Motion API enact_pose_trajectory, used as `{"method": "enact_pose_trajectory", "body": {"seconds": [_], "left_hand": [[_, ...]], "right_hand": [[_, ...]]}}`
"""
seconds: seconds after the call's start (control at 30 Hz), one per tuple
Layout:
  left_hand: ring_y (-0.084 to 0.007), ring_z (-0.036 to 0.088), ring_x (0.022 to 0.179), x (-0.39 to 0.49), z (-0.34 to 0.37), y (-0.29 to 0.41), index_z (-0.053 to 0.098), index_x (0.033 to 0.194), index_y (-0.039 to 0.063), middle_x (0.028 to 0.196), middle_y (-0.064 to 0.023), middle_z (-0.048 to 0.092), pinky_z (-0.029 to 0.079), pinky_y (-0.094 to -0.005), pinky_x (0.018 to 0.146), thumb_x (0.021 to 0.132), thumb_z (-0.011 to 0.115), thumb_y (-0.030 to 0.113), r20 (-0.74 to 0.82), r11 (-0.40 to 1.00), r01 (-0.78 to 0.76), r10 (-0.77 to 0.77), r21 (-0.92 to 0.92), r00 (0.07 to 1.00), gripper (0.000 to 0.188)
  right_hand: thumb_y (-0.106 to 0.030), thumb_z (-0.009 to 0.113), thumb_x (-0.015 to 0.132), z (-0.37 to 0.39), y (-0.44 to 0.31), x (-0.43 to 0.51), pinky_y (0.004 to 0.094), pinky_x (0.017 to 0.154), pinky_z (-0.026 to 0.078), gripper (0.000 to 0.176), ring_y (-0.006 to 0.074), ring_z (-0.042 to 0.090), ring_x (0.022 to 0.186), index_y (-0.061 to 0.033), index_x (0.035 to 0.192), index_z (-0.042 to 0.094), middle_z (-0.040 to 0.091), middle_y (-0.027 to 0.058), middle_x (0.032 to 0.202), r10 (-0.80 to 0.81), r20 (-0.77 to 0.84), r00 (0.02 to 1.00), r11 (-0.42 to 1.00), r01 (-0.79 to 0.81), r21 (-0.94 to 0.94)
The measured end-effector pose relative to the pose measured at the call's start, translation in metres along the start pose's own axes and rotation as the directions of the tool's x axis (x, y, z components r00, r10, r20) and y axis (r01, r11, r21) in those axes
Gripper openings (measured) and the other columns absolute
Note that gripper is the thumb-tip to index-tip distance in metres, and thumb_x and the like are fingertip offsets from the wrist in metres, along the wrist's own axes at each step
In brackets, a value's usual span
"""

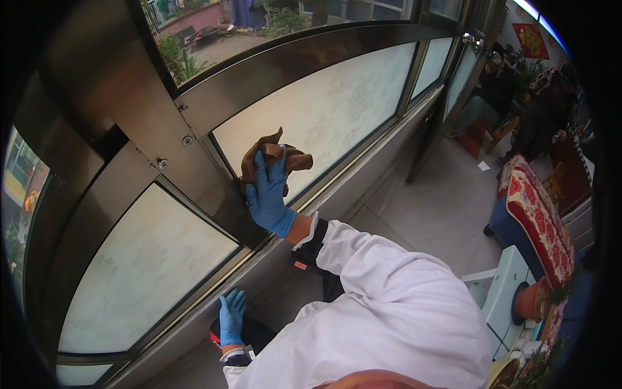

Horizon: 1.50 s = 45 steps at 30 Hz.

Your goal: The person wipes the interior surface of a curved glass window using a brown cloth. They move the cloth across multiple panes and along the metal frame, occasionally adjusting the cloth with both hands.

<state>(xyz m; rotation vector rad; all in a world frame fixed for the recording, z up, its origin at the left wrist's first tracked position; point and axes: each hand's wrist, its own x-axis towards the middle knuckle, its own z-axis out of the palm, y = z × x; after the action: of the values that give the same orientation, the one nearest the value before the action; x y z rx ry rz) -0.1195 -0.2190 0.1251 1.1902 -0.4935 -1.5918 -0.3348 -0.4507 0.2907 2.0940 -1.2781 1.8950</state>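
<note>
My right hand [269, 192], in a blue disposable glove, presses a crumpled brown cloth [257, 160] against the lower left corner of a frosted glass panel [335, 102], beside the dark metal post of the frame [214, 180]. Its fingers lie spread over the cloth. Lower down, my left hand [232, 316], gloved in blue too, hangs beside the low sill [194, 306] with nothing in it and its fingers a little apart. A second frosted panel [150, 262] fills the frame left of the post. Screws [187, 140] stick out of the post.
Above, a screened window [233, 29] shows a yard with plants. A glazed door leaf [459, 78] stands at the upper right. Two people [495, 87] sit beyond it near wooden chairs. On the right are a bench with a floral cover [537, 219] and a potted plant [532, 299].
</note>
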Motion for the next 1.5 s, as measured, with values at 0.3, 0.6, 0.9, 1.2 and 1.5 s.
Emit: {"method": "enact_pose_trajectory", "body": {"seconds": [0.3, 0.6, 0.9, 1.2, 1.5], "left_hand": [[-0.0272, 0.040, 0.122, -0.006, -0.007, 0.000, 0.038, 0.129, 0.000, 0.129, -0.0174, 0.045, 0.025, -0.0398, 0.104, 0.092, 0.025, 0.054, -0.007, 1.000, -0.013, 0.013, 0.004, 1.000, 0.067], [-0.0291, 0.039, 0.122, -0.004, -0.002, 0.001, 0.038, 0.129, 0.000, 0.131, -0.0180, 0.043, 0.026, -0.0411, 0.103, 0.090, 0.024, 0.058, -0.008, 0.999, -0.024, 0.024, -0.035, 1.000, 0.072], [-0.0323, 0.043, 0.118, 0.008, -0.004, -0.002, 0.044, 0.120, -0.005, 0.126, -0.0224, 0.045, 0.030, -0.0431, 0.102, 0.084, 0.024, 0.067, -0.158, 0.997, -0.038, 0.027, -0.067, 0.987, 0.082], [-0.0318, 0.054, 0.101, 0.020, -0.001, -0.011, 0.055, 0.101, -0.004, 0.103, -0.0207, 0.059, 0.037, -0.0427, 0.096, 0.086, 0.031, 0.062, -0.408, 0.997, -0.070, 0.051, -0.030, 0.911, 0.072], [-0.0286, 0.058, 0.091, 0.024, -0.005, -0.015, 0.058, 0.089, -0.003, 0.090, -0.0175, 0.062, 0.041, -0.0408, 0.091, 0.088, 0.036, 0.056, -0.440, 0.992, -0.118, 0.082, -0.054, 0.894, 0.063]], "right_hand": [[-0.041, 0.056, 0.079, -0.031, 0.067, 0.050, 0.0535, 0.093, 0.030, 0.049, 0.0407, 0.035, 0.119, -0.0247, 0.124, 0.050, 0.033, 0.0201, 0.132, -0.470, 0.084, 0.879, 0.839, 0.474, -0.268], [-0.043, 0.053, 0.082, -0.084, 0.147, 0.109, 0.0519, 0.094, 0.032, 0.047, 0.0416, 0.034, 0.119, -0.0221, 0.124, 0.048, 0.036, 0.0159, 0.131, -0.529, 0.039, 0.847, 0.799, 0.514, -0.312], [-0.025, 0.039, 0.090, -0.123, 0.237, 0.167, 0.0389, 0.084, 0.037, 0.042, 0.0326, 0.040, 0.100, -0.0034, 0.126, 0.036, 0.033, 0.0179, 0.120, -0.050, -0.238, 0.970, 0.998, 0.057, 0.022], [-0.020, 0.041, 0.092, -0.144, 0.315, 0.197, 0.0316, 0.079, 0.037, 0.032, 0.0198, 0.044, 0.084, -0.0018, 0.118, 0.036, 0.039, 0.0094, 0.099, 0.073, -0.399, 0.914, 0.993, -0.027, 0.119], [-0.037, 0.041, 0.091, -0.169, 0.391, 0.204, 0.0320, 0.084, 0.036, 0.032, 0.0224, 0.038, 0.094, -0.0079, 0.103, 0.043, 0.042, 0.0063, 0.092, 0.133, -0.500, 0.856, 0.989, -0.146, 0.013]]}}
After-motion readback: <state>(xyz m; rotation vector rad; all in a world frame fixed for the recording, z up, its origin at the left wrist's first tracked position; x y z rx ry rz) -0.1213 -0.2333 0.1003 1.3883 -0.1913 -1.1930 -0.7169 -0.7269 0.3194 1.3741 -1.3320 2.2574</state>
